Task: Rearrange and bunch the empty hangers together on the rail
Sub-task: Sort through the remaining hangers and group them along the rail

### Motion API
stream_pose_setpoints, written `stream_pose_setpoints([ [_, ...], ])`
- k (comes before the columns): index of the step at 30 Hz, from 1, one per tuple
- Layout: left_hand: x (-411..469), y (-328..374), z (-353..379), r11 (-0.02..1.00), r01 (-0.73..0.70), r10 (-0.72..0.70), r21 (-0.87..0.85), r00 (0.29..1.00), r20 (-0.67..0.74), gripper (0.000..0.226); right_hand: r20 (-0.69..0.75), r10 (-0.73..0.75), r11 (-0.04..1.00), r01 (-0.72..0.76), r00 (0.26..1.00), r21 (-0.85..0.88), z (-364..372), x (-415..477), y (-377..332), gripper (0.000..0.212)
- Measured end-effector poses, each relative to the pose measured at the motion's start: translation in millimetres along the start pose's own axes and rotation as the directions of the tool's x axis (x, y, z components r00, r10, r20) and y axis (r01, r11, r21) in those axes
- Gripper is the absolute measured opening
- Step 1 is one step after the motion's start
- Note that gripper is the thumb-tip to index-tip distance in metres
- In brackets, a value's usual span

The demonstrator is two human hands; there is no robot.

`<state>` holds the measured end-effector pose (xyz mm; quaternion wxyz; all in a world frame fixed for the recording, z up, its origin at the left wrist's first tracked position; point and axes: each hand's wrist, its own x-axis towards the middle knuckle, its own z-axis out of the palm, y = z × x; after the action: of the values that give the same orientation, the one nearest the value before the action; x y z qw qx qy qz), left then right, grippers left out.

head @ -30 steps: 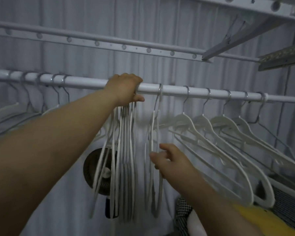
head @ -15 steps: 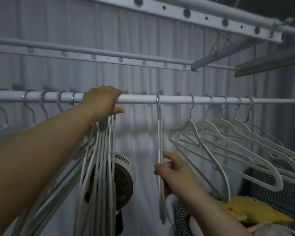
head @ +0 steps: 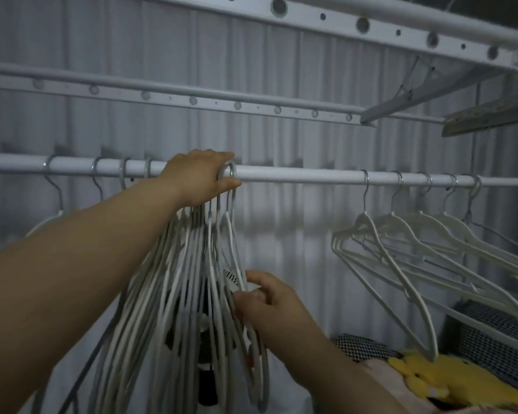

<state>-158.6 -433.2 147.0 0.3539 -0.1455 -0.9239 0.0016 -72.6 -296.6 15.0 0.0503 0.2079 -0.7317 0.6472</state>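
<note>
A white rail (head: 296, 176) runs across the view. My left hand (head: 198, 177) grips over the rail, closed around the hooks of a bunch of several white hangers (head: 174, 294) that dangle below it. My right hand (head: 266, 306) is lower, pinching the frame of the rightmost hanger (head: 237, 258), which now rests against the bunch. Several more white hangers (head: 416, 252) hang spaced out on the right part of the rail. A few hanger hooks (head: 123, 171) sit on the rail left of my left hand.
A perforated bar (head: 192, 98) and a second one (head: 362, 25) run above the rail. A fan (head: 204, 327) stands behind the bunch. A yellow soft item (head: 431, 377) and checked fabric (head: 359, 348) lie at lower right. A pale curtain hangs behind.
My right hand has slid the single hanger left along the rail until it joined the bunch under my left hand. The gap to the right-hand hangers has widened.
</note>
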Motion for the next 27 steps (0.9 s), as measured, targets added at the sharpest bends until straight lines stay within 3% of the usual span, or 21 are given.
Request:
stream_pose_setpoints([
  [6, 5.8, 8.0, 5.4, 0.999, 0.006, -0.007, -0.036, 0.999, -0.043, 0.044, -0.016, 0.028, 0.998, -0.027, 0.999, 0.063, -1.5, 0.7, 2.8, 0.027],
  [14, 11.8, 11.4, 13.7, 0.998, 0.019, -0.025, -0.063, 0.996, -0.09, 0.046, -0.113, 0.166, 0.984, -0.157, 0.98, 0.086, -25.9, 13.0, 10.7, 0.036],
  [19, 13.0, 7.9, 16.3, 0.998, 0.018, -0.025, -0.067, 0.995, -0.099, 0.042, -0.168, 0.159, 0.985, -0.144, 0.973, 0.097, -36.9, 17.3, 17.2, 0.023],
  [27, 12.0, 10.4, 17.6, 0.999, 0.024, -0.027, -0.023, 0.992, -0.123, 0.041, -0.37, 0.128, 0.98, -0.06, 0.92, 0.189, -72.2, 16.1, 24.8, 0.026],
])
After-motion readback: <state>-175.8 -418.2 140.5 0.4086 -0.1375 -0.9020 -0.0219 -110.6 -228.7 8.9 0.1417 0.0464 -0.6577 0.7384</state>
